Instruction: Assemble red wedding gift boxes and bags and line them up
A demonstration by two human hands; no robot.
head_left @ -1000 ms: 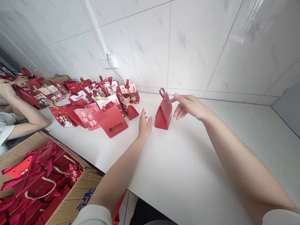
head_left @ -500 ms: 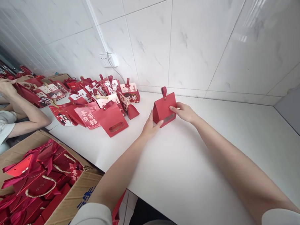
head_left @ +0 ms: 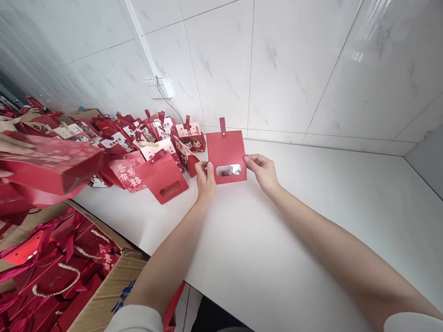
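A small red gift box (head_left: 226, 148) with a clear window and a strap tab on top stands on the white table (head_left: 269, 252), its front facing me. My left hand (head_left: 205, 179) grips its left edge and my right hand (head_left: 260, 170) pinches its right edge. A crowd of similar red gift boxes (head_left: 147, 140) lies to the left along the wall.
A cardboard carton (head_left: 102, 298) full of red boxes with ribbons sits at lower left. Another person's hand (head_left: 0, 144) holds a large red box (head_left: 48, 163) at the left edge. A wall socket (head_left: 160, 88) with a cable is above the pile.
The red box was turned from side-on to front-facing and shifted left, both hands now holding its edges. The other person's large red box has swung into view at left.
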